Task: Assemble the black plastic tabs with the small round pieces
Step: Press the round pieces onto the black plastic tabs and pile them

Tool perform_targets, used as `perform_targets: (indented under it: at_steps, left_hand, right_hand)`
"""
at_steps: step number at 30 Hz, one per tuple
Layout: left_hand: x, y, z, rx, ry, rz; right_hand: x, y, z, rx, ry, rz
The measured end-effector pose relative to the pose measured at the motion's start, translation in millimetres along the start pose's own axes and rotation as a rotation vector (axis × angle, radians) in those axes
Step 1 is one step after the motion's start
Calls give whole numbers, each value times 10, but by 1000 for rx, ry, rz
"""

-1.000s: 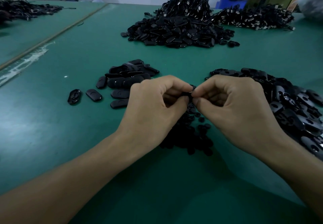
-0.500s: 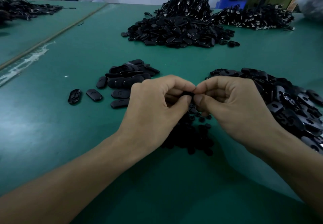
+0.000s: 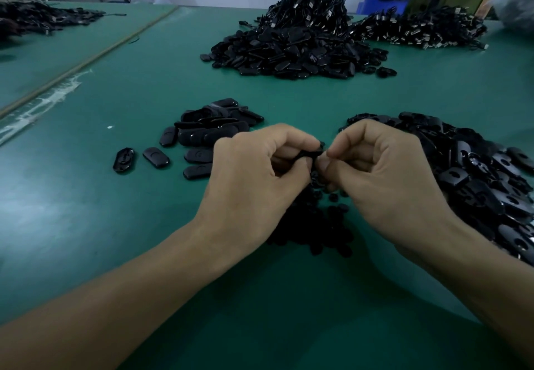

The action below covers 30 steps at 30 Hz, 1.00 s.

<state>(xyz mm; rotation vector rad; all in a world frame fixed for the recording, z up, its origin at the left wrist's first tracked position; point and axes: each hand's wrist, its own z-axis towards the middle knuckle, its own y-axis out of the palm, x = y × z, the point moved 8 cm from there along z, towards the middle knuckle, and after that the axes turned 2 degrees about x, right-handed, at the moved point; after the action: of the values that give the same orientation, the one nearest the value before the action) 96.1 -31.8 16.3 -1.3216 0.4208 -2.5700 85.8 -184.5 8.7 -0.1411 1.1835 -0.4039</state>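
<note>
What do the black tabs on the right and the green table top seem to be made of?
Tabs: probably moulded plastic, semi-gloss; light glints on their smooth, rounded faces. Table top: looks like a rubber or vinyl mat, matt green; it shows a soft, wide sheen and no grain.

You see it all from your head, wide-angle, facing forward and down over the table (image 3: pixel 86 210). Your left hand (image 3: pixel 254 179) and right hand (image 3: pixel 384 179) sit close, just below centre. Far piles (image 3: pixel 289 48) look small near the top.
</note>
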Motion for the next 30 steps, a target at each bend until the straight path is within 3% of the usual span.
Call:
perform_targets:
  at_steps: [9,18,30]
  left_hand:
    - [31,30,-9,-8,27,16]
    - [139,0,13,-30,167,161]
    - [6,-18,72,-77,102,164]
  right_hand:
    - [-34,-18,-10,19,-12,-35]
    - [-27,-3,-30,-3,-27,-87]
    - [-157,91,-88,-130,-138,-146]
